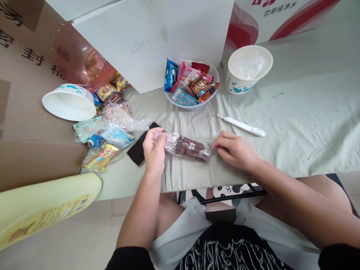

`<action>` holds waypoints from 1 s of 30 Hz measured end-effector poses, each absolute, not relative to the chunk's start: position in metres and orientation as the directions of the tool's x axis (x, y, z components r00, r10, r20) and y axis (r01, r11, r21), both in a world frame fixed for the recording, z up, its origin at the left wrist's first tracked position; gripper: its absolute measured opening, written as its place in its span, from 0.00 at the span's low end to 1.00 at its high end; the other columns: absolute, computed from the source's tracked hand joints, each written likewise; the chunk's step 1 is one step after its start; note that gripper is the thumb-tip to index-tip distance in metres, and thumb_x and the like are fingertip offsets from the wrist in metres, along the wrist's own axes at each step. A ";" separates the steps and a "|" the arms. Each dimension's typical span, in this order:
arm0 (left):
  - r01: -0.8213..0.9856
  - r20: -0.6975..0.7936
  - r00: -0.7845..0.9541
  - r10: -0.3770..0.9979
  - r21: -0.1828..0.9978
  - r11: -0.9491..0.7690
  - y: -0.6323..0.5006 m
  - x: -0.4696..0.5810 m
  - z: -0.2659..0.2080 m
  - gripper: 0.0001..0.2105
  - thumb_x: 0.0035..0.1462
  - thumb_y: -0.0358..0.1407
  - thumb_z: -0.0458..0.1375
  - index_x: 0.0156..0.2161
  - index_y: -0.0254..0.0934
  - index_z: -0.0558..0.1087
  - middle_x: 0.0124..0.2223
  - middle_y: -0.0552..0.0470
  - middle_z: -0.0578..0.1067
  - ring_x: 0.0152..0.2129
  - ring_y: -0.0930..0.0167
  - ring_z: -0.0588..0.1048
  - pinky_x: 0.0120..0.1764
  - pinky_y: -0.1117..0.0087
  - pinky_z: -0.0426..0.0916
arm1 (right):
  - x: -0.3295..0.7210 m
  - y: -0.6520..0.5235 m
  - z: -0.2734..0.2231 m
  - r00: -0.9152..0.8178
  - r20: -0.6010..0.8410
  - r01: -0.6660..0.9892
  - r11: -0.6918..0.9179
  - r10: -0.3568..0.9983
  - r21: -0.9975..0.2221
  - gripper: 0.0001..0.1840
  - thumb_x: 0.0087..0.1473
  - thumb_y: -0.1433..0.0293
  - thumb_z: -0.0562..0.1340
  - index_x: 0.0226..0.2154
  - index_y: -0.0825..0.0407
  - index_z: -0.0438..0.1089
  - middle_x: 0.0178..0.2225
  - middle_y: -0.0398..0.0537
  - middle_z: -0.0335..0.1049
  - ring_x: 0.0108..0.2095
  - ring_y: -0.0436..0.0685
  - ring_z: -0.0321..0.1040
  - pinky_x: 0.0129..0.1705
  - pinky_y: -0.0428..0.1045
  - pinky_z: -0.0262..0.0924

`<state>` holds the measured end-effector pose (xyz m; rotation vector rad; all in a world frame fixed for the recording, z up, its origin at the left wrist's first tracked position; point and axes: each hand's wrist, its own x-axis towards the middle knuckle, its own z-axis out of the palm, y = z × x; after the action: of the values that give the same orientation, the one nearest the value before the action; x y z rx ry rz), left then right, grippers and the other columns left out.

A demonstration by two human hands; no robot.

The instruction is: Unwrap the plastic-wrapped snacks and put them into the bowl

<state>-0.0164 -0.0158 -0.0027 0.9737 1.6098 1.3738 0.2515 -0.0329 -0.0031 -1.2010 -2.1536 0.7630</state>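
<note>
Gripped at its left end by my left hand (155, 148) is a clear plastic bag, which holds a brown snack packet (192, 149) with white print. My right hand (234, 150) is by the bag's right end, fingers curled and thumb close to the fingertips; whether it pinches the plastic is hard to make out. A dark phone (137, 150) lies partly behind my left hand. Beyond my right hand rests a white utility knife (242, 125). Farther back, a clear bowl (191, 107) contains several wrapped snacks in blue, pink and brown.
A paper tub (249, 69) with crumpled clear plastic stands back right. Another white tub (69, 103) lies tipped at left, beside a pile of wrapped snacks (112, 127). Cardboard boxes (33, 112) and a white box (157, 41) border the table; a yellow container (50, 206) is front left.
</note>
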 end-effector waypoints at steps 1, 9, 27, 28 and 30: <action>0.081 -0.077 -0.383 0.921 0.990 0.116 -0.016 -0.016 -0.003 0.11 0.54 0.38 0.63 0.43 0.39 0.72 0.32 0.54 0.77 0.27 0.73 0.75 0.30 0.74 0.69 | 0.252 -0.033 -0.004 -0.441 0.210 0.550 0.448 0.873 -0.705 0.12 0.56 0.79 0.56 0.33 0.50 0.73 0.33 0.48 0.71 0.31 0.54 0.70 0.34 0.50 0.65; 0.107 -0.088 -0.183 0.979 0.988 0.109 -0.018 -0.003 -0.006 0.17 0.50 0.37 0.67 0.46 0.41 0.71 0.37 0.52 0.80 0.31 0.69 0.79 0.33 0.71 0.74 | 0.250 -0.032 -0.001 -0.539 0.372 0.454 0.632 0.756 -0.628 0.14 0.53 0.80 0.55 0.36 0.48 0.71 0.34 0.47 0.77 0.37 0.58 0.73 0.45 0.56 0.62; 0.674 0.348 0.127 0.929 0.657 -0.338 -0.017 -0.016 -0.005 0.13 0.56 0.34 0.62 0.47 0.39 0.75 0.55 0.43 0.76 0.54 0.60 0.75 0.55 0.57 0.71 | 0.276 -0.017 0.009 -0.383 0.377 0.478 0.530 0.843 -0.700 0.18 0.57 0.68 0.60 0.50 0.47 0.68 0.53 0.56 0.74 0.54 0.66 0.72 0.55 0.62 0.67; 0.704 0.330 0.211 0.920 0.602 -0.377 -0.017 -0.015 -0.005 0.12 0.56 0.34 0.62 0.46 0.39 0.76 0.56 0.43 0.76 0.55 0.59 0.75 0.58 0.55 0.69 | 0.274 -0.018 0.008 -0.405 0.364 0.493 0.535 0.839 -0.686 0.17 0.58 0.67 0.61 0.50 0.48 0.68 0.53 0.56 0.73 0.54 0.66 0.72 0.55 0.61 0.68; 0.732 0.264 0.314 0.912 0.544 -0.409 -0.018 -0.013 -0.005 0.11 0.57 0.33 0.61 0.46 0.39 0.77 0.55 0.44 0.77 0.54 0.59 0.75 0.59 0.54 0.69 | 0.272 -0.018 0.007 -0.401 0.330 0.543 0.512 0.854 -0.665 0.14 0.59 0.67 0.61 0.48 0.48 0.69 0.49 0.55 0.75 0.50 0.64 0.75 0.50 0.58 0.70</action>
<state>-0.0134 -0.0175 -0.0055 2.2620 1.4764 0.7797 0.2721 -0.0184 0.0073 -1.1356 -2.0996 0.6120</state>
